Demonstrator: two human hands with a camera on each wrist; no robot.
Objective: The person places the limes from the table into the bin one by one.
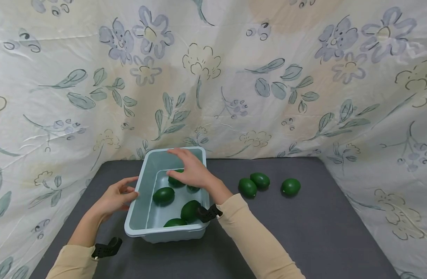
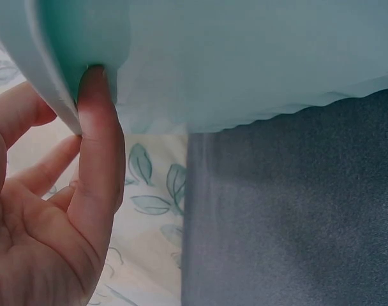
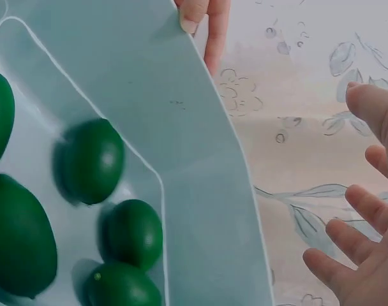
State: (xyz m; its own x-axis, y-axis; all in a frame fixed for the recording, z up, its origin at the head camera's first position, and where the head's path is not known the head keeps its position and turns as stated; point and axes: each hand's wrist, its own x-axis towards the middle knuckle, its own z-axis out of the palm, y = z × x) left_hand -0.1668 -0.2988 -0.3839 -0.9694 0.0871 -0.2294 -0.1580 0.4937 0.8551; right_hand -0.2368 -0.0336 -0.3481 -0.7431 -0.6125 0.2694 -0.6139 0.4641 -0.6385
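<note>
A pale blue plastic bin [image 1: 175, 236] stands left of the middle of the table, with several dark green limes [image 1: 163, 196] lying inside. At its left side, my left hand [image 1: 114, 198] pinches the rim between thumb and fingers. Up close in the left wrist view, a digit of that hand [image 2: 60, 236] presses under the lip of the bin [image 2: 245, 57]. Over the far right part of the bin hovers my right hand [image 1: 194, 168], fingers spread and holding nothing. The right wrist view shows its fingers loose and apart, beyond the bin wall [image 3: 203, 185].
Right of the bin, two limes [image 1: 247, 188] lie side by side on the dark grey table [image 1: 304, 232], and a single lime [image 1: 290, 187] lies farther right. A floral cloth [image 1: 227, 128] hangs behind the table and along its sides.
</note>
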